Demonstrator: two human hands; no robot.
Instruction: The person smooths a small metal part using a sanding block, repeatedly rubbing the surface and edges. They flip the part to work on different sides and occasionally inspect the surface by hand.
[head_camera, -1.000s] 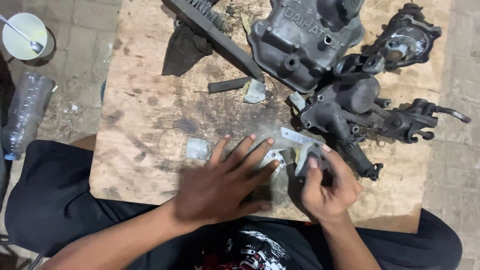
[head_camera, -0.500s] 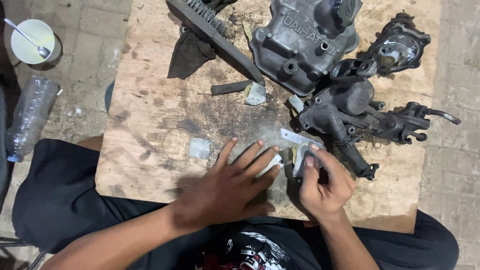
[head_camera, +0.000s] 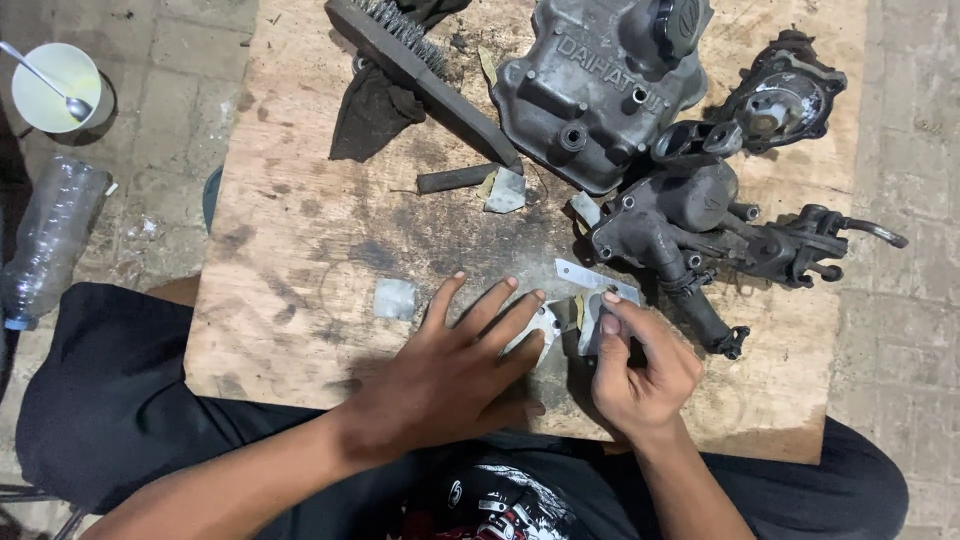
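My left hand (head_camera: 455, 365) lies flat with spread fingers on the wooden board (head_camera: 300, 250), its fingertips pressing on a thin pale gasket piece (head_camera: 540, 325). My right hand (head_camera: 640, 370) is closed around a small tool I cannot make out, its tip at the gasket's right edge beside a grey strip of sheet material (head_camera: 595, 278). Just beyond my right hand lies a dark metal pump housing (head_camera: 690, 215).
At the board's far side rest a grey engine valve cover (head_camera: 600, 85), a wire brush (head_camera: 420, 65) over a dark rag (head_camera: 370, 105), and another metal part (head_camera: 780, 100). A small square scrap (head_camera: 395, 298) lies left of my hand. A cup (head_camera: 55, 85) and plastic bottle (head_camera: 50, 240) sit on the floor.
My left hand has shifted slightly on the gasket, and my right hand has moved a little at its edge. The view has drifted slightly.
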